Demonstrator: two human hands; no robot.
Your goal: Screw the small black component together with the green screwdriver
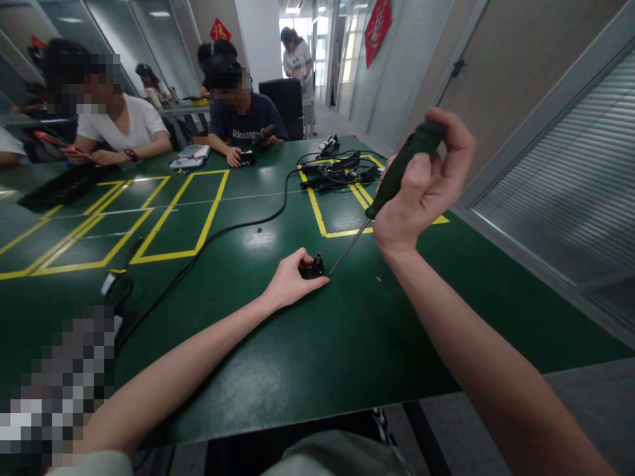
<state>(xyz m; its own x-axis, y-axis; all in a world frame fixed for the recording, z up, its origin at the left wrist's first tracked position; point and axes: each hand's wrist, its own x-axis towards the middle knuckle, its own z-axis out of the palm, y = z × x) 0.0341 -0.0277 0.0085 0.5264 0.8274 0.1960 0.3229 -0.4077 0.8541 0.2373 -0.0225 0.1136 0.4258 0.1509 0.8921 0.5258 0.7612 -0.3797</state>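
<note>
My left hand (292, 279) rests low over the green table, its thumb and fingers closed around a small black part (317, 266) with a round base and a narrow upright top. Raised to the right, my right hand (429, 178) grips a screwdriver (404, 168) by its dark green handle. The thin metal shaft slants down to the left, and its tip comes close to the black part and my left thumb. Whether the tip touches the part I cannot tell.
Black cables and dark parts (342, 170) lie heaped on the green table (278, 370), beyond my hands. A long black cable (223, 230) crosses toward the left, near a coiled dark item (119, 285). Yellow tape (163, 256) marks rectangles. Other people (248, 119) sit across the table.
</note>
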